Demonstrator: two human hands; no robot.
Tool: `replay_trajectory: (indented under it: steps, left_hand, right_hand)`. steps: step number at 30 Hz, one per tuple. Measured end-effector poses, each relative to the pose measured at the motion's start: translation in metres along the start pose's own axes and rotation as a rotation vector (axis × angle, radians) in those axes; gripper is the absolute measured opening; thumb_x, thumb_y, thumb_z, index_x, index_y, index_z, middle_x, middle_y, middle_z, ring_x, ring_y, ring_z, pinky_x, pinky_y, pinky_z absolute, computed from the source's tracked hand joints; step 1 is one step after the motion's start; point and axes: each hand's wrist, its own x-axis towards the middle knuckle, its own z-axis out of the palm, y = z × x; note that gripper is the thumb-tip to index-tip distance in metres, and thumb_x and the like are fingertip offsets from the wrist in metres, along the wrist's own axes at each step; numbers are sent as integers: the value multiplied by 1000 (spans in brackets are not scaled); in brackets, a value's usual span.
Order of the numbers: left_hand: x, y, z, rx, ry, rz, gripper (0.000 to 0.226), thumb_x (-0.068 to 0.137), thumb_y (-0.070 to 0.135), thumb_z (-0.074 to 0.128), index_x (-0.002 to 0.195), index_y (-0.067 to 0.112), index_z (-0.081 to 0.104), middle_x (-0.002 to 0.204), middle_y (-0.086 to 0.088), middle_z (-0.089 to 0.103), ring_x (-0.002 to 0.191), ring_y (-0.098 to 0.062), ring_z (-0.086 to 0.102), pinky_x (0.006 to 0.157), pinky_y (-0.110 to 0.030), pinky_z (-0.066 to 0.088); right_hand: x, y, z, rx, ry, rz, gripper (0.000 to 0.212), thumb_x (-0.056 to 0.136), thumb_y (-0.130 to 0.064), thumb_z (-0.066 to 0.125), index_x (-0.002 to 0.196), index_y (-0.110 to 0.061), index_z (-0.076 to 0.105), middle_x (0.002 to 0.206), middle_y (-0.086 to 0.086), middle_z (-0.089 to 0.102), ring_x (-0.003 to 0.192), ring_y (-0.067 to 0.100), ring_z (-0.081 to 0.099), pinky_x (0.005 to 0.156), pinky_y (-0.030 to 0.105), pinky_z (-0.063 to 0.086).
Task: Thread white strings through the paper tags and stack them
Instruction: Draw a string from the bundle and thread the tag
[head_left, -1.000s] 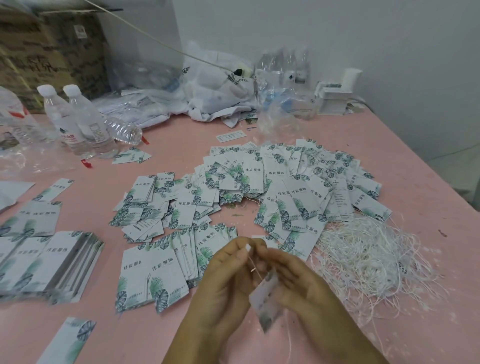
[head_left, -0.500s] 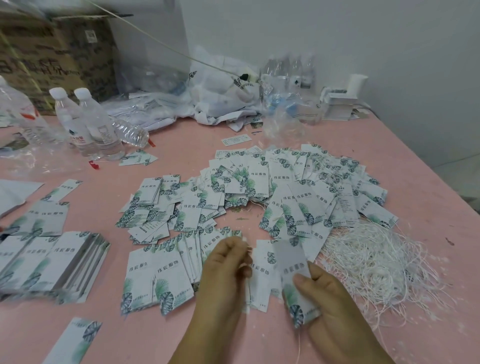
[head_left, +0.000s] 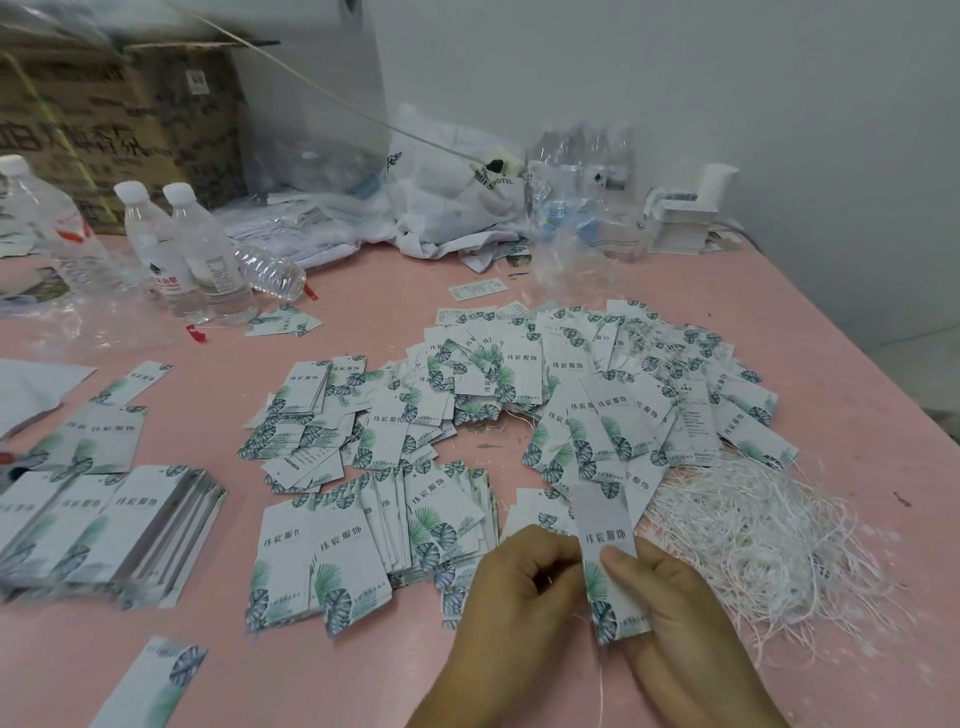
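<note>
My right hand (head_left: 675, 623) holds one white paper tag (head_left: 608, 525) with green leaf print, thumb on its face, low in the middle of the pink table (head_left: 363, 675). A white string (head_left: 601, 691) hangs down from below it. My left hand (head_left: 519, 587) has its fingers curled at the tag's left edge, touching it. A loose heap of white strings (head_left: 753, 535) lies just right of my hands. Fanned stacks of tags (head_left: 363, 535) lie to the left of my hands, and a wide spread of tags (head_left: 597, 395) lies beyond them.
A second thick stack of tags (head_left: 104, 525) lies at the left edge, with a lone tag (head_left: 156, 680) in front of it. Water bottles (head_left: 187, 254), plastic bags (head_left: 447, 208) and a cardboard box (head_left: 114, 119) crowd the far side. The table's right edge runs diagonally.
The tag, held on edge between both hands a second ago, now lies face up in my right hand. My left hand has come back to its left edge.
</note>
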Motion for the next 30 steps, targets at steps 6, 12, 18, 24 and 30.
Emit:
replay_trajectory:
  steps: [6, 12, 18, 24, 30]
  left_hand:
    - [3, 6, 1, -167, 181, -237, 33, 91, -3, 60, 83, 24, 77, 75, 3, 74, 67, -4, 66, 64, -14, 49]
    - [0, 9, 1, -157, 244, -208, 29, 92, -1, 58, 83, 21, 74, 76, -10, 71, 61, -9, 56, 58, -17, 45]
    - [1, 5, -2, -139, 230, -201, 27, 92, 0, 58, 84, 21, 73, 82, -15, 71, 62, -9, 54, 60, -17, 44]
    - [5, 0, -6, -158, 289, -193, 26, 93, 5, 59, 87, 26, 73, 83, 1, 71, 69, -2, 60, 66, -17, 49]
    - [9, -2, -11, -255, 476, -133, 26, 94, 5, 59, 86, 27, 69, 72, -11, 61, 61, -8, 52, 57, -22, 45]
  right_hand:
    - [14, -18, 3, -185, 148, -84, 19, 83, -10, 64, 99, -6, 73, 92, 22, 74, 72, 30, 71, 55, 35, 57]
    - [89, -75, 26, -449, 244, -158, 8, 91, -8, 63, 94, -13, 68, 78, 0, 74, 61, 12, 67, 62, 34, 57]
    - [159, -102, 38, -1018, 383, -254, 42, 95, -11, 56, 133, 5, 47, 122, 23, 57, 101, 35, 58, 91, 44, 48]
    - [114, -88, 19, -993, 358, -453, 31, 98, -11, 53, 127, -20, 57, 123, -3, 60, 112, 15, 56, 86, 24, 42]
    - [24, -26, 5, -982, 223, -421, 19, 89, -15, 67, 87, -34, 68, 78, -9, 67, 65, -1, 61, 54, 9, 46]
